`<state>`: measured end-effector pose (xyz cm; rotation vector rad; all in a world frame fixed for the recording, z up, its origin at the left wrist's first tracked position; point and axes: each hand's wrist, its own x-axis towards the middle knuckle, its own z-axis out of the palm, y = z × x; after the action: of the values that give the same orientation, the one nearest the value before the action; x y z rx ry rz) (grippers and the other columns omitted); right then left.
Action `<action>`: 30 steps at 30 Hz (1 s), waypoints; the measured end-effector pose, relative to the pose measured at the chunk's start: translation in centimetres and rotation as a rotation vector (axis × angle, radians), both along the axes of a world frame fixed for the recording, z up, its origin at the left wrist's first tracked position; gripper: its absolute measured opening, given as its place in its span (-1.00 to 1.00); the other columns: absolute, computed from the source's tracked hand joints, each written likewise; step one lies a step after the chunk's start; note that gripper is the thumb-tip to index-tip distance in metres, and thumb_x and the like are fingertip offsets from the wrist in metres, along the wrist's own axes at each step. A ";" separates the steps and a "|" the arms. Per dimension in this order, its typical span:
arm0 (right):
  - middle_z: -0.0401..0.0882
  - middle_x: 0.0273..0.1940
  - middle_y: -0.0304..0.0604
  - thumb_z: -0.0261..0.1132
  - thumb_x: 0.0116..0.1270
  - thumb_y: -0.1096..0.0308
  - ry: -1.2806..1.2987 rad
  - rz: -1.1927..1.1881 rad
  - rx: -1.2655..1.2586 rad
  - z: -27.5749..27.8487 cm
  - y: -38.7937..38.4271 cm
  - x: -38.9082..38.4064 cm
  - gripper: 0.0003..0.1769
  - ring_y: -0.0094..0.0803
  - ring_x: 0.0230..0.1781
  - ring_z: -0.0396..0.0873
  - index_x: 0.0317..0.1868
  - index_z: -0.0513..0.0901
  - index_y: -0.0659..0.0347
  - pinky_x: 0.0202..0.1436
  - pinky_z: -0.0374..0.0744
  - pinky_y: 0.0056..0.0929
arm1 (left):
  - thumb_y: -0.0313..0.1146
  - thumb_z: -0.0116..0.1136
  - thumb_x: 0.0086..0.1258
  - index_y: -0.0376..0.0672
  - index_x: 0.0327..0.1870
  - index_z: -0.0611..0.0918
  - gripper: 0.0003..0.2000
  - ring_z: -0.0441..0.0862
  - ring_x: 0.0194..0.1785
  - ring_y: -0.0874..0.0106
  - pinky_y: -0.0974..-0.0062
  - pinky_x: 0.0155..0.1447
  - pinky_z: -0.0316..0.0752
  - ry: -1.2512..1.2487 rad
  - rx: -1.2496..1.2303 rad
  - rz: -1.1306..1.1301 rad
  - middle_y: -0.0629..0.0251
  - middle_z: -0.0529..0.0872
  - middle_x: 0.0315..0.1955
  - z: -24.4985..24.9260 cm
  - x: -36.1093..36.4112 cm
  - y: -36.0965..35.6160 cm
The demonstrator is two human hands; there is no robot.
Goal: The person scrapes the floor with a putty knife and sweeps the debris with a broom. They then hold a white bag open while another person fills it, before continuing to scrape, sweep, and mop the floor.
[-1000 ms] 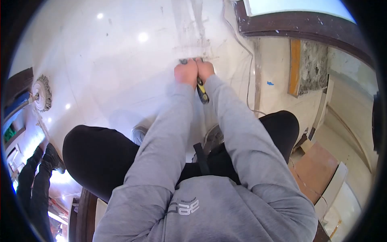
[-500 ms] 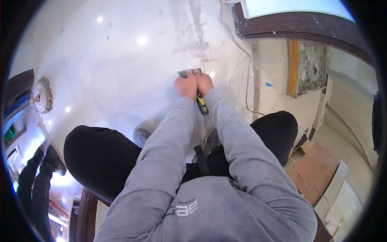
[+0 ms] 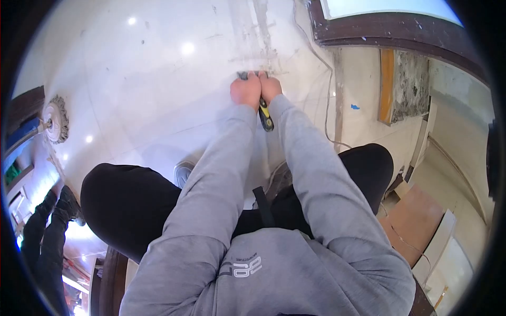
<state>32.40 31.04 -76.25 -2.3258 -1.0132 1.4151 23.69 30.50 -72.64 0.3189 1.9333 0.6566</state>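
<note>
Wrapped closely about the scraper (image 3: 266,122), both hands sit side by side and touching, the left hand (image 3: 245,90) and the right hand (image 3: 271,88) pressed together near the blade (image 3: 243,75). The scraper lies ahead of the person, between the knees and the far side, its handle end pointing back to the near side. Compared with half a second ago, hands and scraper have moved farther away, and the blade now meets the near end of the grey smears (image 3: 262,26); both sleeves reach farther forward.

Floor (image 3: 147,100): pale, glossy, tile-like, with fine joint lines and bright reflected spots. Smears: streaky, dull, running to the far side. Handle: black with a yellow inset, slim, rounded at its end. Right of the hands, a thin cable (image 3: 330,89) curves near a small blue scrap (image 3: 355,107). Far right, a dark wooden frame (image 3: 379,34) carries white flecks; nearer, a rough, mottled grey panel (image 3: 411,87) has an orange edge.
</note>
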 end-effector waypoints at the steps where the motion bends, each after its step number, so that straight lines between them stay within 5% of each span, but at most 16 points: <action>1: 0.57 -0.15 0.46 0.01 0.39 -0.06 -0.108 0.116 0.039 0.3 -0.5 0.0 -0.32 0.26 0.02 0.53 -0.22 0.65 0.57 0.14 0.45 -0.12 | -0.10 0.14 0.26 -0.50 -0.22 0.66 -0.53 0.67 -0.05 0.03 0.28 0.04 0.51 -0.047 -0.010 -0.007 -0.21 0.69 -0.17 -0.9 0.2 -0.7; 3: 0.63 -0.21 0.38 0.06 0.39 -0.11 -0.127 0.150 0.083 -0.4 -1.9 0.5 -0.29 0.12 -0.09 0.62 -0.21 0.63 0.58 0.01 0.49 -0.20 | -0.11 0.15 0.27 -0.49 -0.22 0.66 -0.54 0.67 -0.06 0.05 0.29 0.02 0.51 0.003 -0.077 -0.009 -0.19 0.70 -0.17 0.2 0.4 -1.6; 6: 0.61 -0.20 0.40 0.04 0.39 -0.11 -0.185 0.264 0.037 -0.4 -0.1 0.7 -0.28 0.16 -0.06 0.59 -0.24 0.63 0.59 0.01 0.49 -0.20 | -0.15 0.18 0.27 -0.50 -0.20 0.64 -0.57 0.68 -0.05 0.11 0.30 0.01 0.51 0.095 -0.127 -0.078 -0.15 0.71 -0.16 0.6 0.3 -0.9; 9: 0.56 -0.13 0.44 -0.05 0.39 -0.09 -0.142 0.198 -0.010 -0.2 1.1 0.3 -0.28 0.26 0.04 0.51 -0.22 0.65 0.56 0.18 0.42 -0.09 | -0.06 0.12 0.24 -0.47 -0.17 0.66 -0.50 0.64 -0.01 -0.04 0.23 0.10 0.50 -0.044 -0.044 0.093 -0.23 0.68 -0.16 -0.3 0.5 0.5; 16: 0.54 -0.05 0.44 -0.02 0.39 -0.07 -0.214 0.319 -0.015 0.9 1.2 0.2 -0.31 0.20 0.10 0.50 -0.15 0.65 0.54 0.23 0.40 -0.13 | -0.06 0.15 0.23 -0.46 -0.18 0.67 -0.51 0.65 -0.03 -0.03 0.23 0.09 0.51 0.157 -0.111 -0.056 -0.20 0.69 -0.18 -0.2 0.6 -0.5; 18: 0.54 -0.04 0.44 0.00 0.39 -0.07 -0.045 0.123 -0.080 1.2 2.8 -0.3 -0.32 0.20 0.11 0.49 -0.15 0.65 0.54 0.22 0.42 -0.16 | -0.05 0.15 0.23 -0.46 -0.14 0.66 -0.50 0.66 -0.02 0.00 0.26 0.10 0.52 -0.067 -0.078 0.127 -0.18 0.69 -0.17 -0.6 0.3 1.0; 22: 0.57 -0.09 0.40 0.00 0.40 -0.04 -0.258 0.256 0.028 0.4 -0.6 0.0 -0.35 0.16 0.08 0.53 -0.20 0.67 0.51 0.19 0.43 -0.16 | -0.05 0.16 0.23 -0.47 -0.15 0.67 -0.49 0.67 -0.02 0.02 0.26 0.10 0.51 0.043 -0.060 -0.005 -0.19 0.69 -0.16 -1.2 0.6 -1.7; 28: 0.56 -0.01 0.37 -0.03 0.41 -0.04 -0.187 0.222 -0.069 1.6 3.1 -1.0 -0.36 0.13 0.10 0.52 -0.13 0.65 0.49 0.20 0.43 -0.16 | -0.07 0.12 0.23 -0.49 -0.18 0.66 -0.49 0.65 -0.02 -0.04 0.23 0.09 0.50 -0.099 0.015 0.129 -0.24 0.68 -0.18 -1.6 0.0 1.1; 30: 0.59 -0.04 0.35 0.02 0.41 -0.04 -0.195 0.275 -0.029 1.6 2.2 -0.8 -0.36 0.10 0.05 0.56 -0.12 0.64 0.52 0.14 0.46 -0.22 | -0.06 0.13 0.24 -0.50 -0.19 0.66 -0.49 0.65 -0.04 -0.03 0.24 0.08 0.51 0.088 -0.003 -0.007 -0.24 0.68 -0.19 0.0 0.0 0.1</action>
<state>31.59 33.24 -74.61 -2.4575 -1.4239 1.3181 23.69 30.61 -72.62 0.3577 2.0159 0.6450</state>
